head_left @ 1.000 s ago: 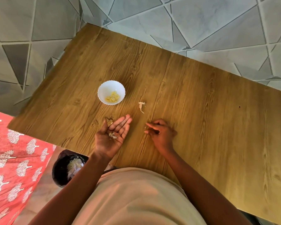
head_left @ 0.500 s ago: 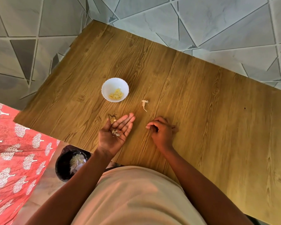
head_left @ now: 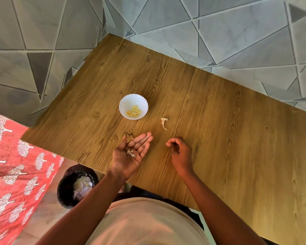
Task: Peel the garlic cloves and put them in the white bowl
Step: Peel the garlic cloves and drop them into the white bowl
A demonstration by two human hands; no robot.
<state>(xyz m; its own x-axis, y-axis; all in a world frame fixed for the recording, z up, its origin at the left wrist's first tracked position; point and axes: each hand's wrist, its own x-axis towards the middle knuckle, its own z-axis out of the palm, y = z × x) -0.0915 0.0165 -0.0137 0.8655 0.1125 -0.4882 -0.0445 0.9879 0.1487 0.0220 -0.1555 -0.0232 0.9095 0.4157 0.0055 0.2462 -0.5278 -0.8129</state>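
The white bowl (head_left: pixel 122 107) stands on the wooden table (head_left: pixel 228 147) and holds several peeled yellowish garlic cloves (head_left: pixel 134 111). My left hand (head_left: pixel 125 160) lies palm up just below the bowl, fingers straight, with bits of garlic skin (head_left: pixel 131 153) resting in the palm. To its right, my right hand (head_left: pixel 182 155) hovers over the table with curled fingers, thumb and forefinger close together. Anything between them is too small to see. A dry piece of garlic skin (head_left: pixel 164 122) lies on the table above my right hand, and small scraps (head_left: pixel 130 135) sit by my left fingertips.
A dark bin (head_left: pixel 65 188) holding pale garlic skins stands on the floor below the table's near left edge. A red patterned cloth (head_left: pixel 14 165) lies at the left. Grey tiled floor surrounds the table.
My right hand has drawn its forefinger in from the table surface and curled up, lifting slightly. My left hand stays palm up with the skins in it. The camera has shifted.
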